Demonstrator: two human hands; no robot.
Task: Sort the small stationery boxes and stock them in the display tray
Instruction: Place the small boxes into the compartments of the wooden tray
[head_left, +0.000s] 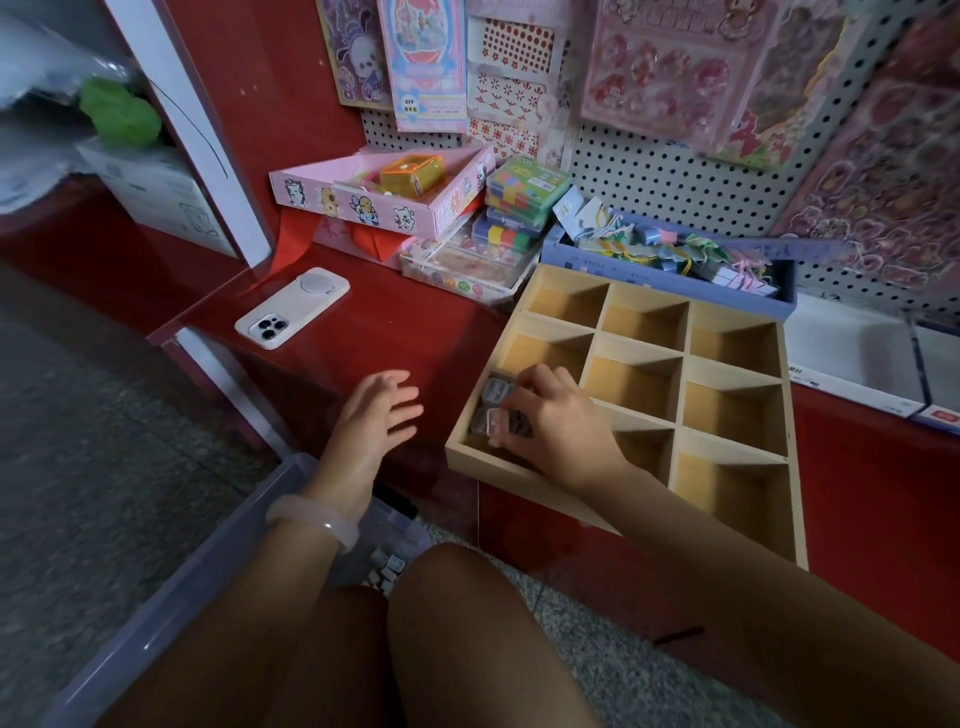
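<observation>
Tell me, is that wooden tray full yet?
No, mostly empty. The wooden tray holds small boxes only in the near-left compartment, where the right hand reaches; visible others show bare bottoms.

Red shelf (395, 317): phone (292, 307), wooden tray (737, 525).

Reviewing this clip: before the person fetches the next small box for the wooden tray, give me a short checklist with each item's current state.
1. Right hand has let go of the small boxes: not ok, its fingers are curled on one in the tray's near-left compartment.
2. Left hand free to pick: ok, open and holding nothing, above the red shelf.
3. Room in the wooden tray: ok, the other visible compartments show bare bottoms.
4. Supply within reach: ok, more small boxes lie in the clear bin by the knees.
5. Boxes sorted by type: cannot tell, labels too blurred.
6. Phone out of the way: ok, it lies apart, left of the tray.
</observation>
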